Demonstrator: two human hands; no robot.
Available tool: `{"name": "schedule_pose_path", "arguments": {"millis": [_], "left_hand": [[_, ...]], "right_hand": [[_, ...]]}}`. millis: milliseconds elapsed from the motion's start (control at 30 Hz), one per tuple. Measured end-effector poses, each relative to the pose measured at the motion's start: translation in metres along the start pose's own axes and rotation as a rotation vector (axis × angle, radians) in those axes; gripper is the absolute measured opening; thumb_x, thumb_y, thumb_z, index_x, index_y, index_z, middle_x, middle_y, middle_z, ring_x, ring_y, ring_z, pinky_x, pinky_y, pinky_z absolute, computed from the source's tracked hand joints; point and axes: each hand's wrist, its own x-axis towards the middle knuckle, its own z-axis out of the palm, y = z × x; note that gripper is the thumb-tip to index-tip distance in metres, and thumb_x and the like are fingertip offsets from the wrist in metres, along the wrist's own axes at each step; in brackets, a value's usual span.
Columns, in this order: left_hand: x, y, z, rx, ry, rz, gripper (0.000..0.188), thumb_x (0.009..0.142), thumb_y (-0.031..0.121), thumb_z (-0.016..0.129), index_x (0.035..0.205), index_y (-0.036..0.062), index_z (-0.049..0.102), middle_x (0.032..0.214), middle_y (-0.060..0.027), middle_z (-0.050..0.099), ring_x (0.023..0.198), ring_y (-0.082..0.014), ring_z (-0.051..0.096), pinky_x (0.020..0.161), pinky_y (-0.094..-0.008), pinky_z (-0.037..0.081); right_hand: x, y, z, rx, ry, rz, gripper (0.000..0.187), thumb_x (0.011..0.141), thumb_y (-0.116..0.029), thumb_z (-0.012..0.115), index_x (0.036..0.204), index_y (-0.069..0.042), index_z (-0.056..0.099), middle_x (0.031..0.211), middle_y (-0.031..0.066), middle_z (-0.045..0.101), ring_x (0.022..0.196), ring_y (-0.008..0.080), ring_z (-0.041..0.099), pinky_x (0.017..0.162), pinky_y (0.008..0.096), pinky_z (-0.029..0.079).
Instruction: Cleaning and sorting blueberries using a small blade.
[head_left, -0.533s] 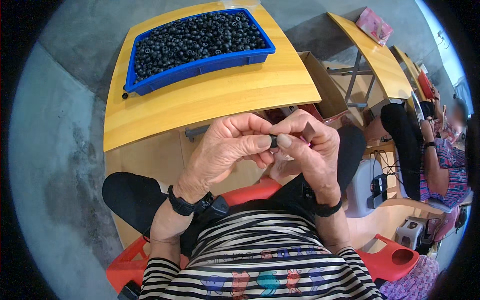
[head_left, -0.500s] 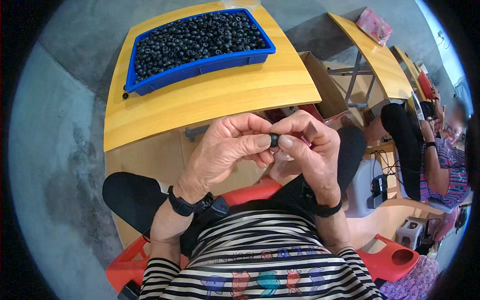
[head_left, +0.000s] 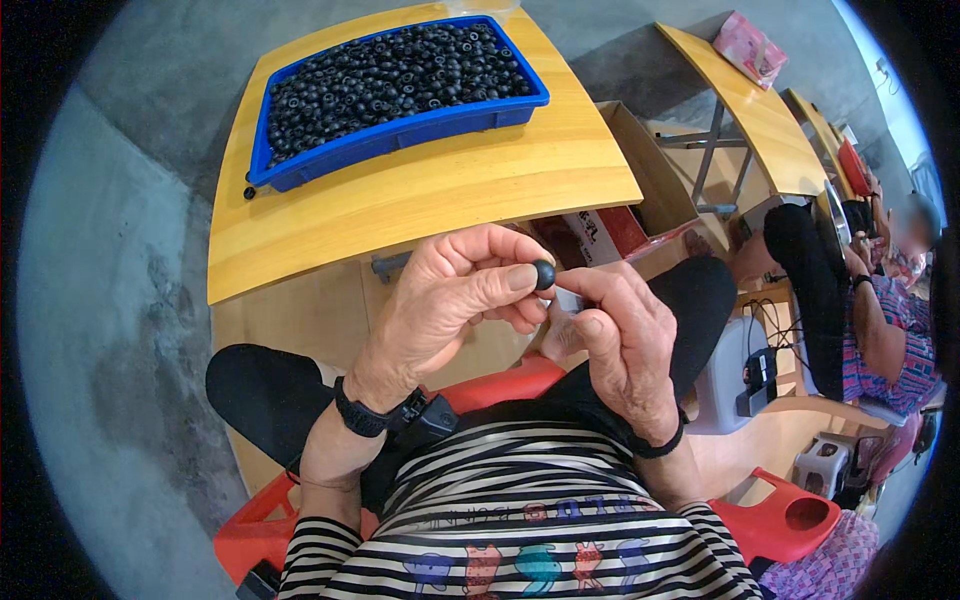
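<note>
My left hand (head_left: 465,285) pinches a small round black piece (head_left: 543,274) between thumb and fingertips, above my lap. Just to its right is my right hand (head_left: 630,345), its index fingertip close to the piece and its thumb held apart. The other fingers of that hand curl inward, and a small pale glint (head_left: 570,300) shows by them. What they hold, if anything, I cannot make out. Beyond the hands, a blue tray (head_left: 400,140) on the yellow table (head_left: 430,200) is filled with many similar black pieces (head_left: 400,90).
One black piece (head_left: 250,192) lies beside the tray's near left corner. Under the table's right side is an open cardboard box (head_left: 650,180) with a red and white box (head_left: 600,238). A seated person (head_left: 880,330) works at the right, near a grey stool (head_left: 725,375) with cables.
My right thumb has come off the black piece and the right hand has drawn slightly down and away. A pink thing seen in that hand before is out of sight. The left hand stays put.
</note>
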Motion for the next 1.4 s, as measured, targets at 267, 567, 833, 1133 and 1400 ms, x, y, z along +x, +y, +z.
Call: {"name": "schedule_pose_path", "arguments": {"millis": [267,567,833,1133,1400], "left_hand": [[0.001,-0.002,0.0,0.031,-0.01,0.009,0.02,0.083,0.013,0.063,0.097,-0.0004,0.059,0.08,-0.0049,0.063,0.064,-0.0093,0.061,0.057,-0.0206,0.052],[0.0,-0.002,0.001,0.055,-0.006,0.019,0.02,0.083,0.014,0.063,0.096,-0.0001,0.059,0.079,-0.0052,0.063,0.064,-0.0091,0.061,0.057,-0.0207,0.052],[0.001,-0.004,0.001,0.076,-0.01,0.014,0.02,0.083,0.015,0.063,0.096,0.0004,0.059,0.079,-0.0048,0.063,0.065,-0.0096,0.062,0.057,-0.0211,0.052],[0.001,-0.006,-0.001,0.09,-0.032,0.029,0.023,0.082,0.017,0.064,0.097,0.0,0.058,0.08,-0.0041,0.062,0.064,-0.0087,0.06,0.057,-0.0208,0.051],[0.003,-0.013,-0.003,0.083,-0.028,0.055,0.02,0.084,0.015,0.063,0.095,-0.0001,0.057,0.08,-0.0037,0.06,0.064,-0.0083,0.058,0.057,-0.0206,0.049]], "right_hand": [[0.001,-0.004,0.0,-0.047,0.003,0.006,0.02,0.082,-0.018,0.061,0.09,0.0,0.059,0.07,0.011,0.054,0.06,0.0247,0.055,0.053,0.0324,0.044],[0.003,-0.005,0.002,-0.068,0.017,-0.009,0.019,0.081,-0.018,0.062,0.089,-0.001,0.06,0.069,0.0104,0.054,0.06,0.0249,0.055,0.051,0.0326,0.044],[0.001,-0.002,0.002,-0.079,0.03,-0.012,0.018,0.081,-0.017,0.063,0.088,-0.001,0.06,0.069,0.0105,0.053,0.058,0.0239,0.054,0.05,0.0321,0.043],[0.0,0.0,0.005,-0.104,0.038,0.002,0.014,0.08,-0.014,0.064,0.084,-0.001,0.06,0.063,0.0091,0.049,0.054,0.0228,0.051,0.047,0.0322,0.041],[0.002,0.02,0.011,-0.224,0.067,-0.128,0.009,0.079,-0.01,0.063,0.079,-0.002,0.058,0.064,0.0103,0.049,0.053,0.0247,0.05,0.046,0.0335,0.041]]}}
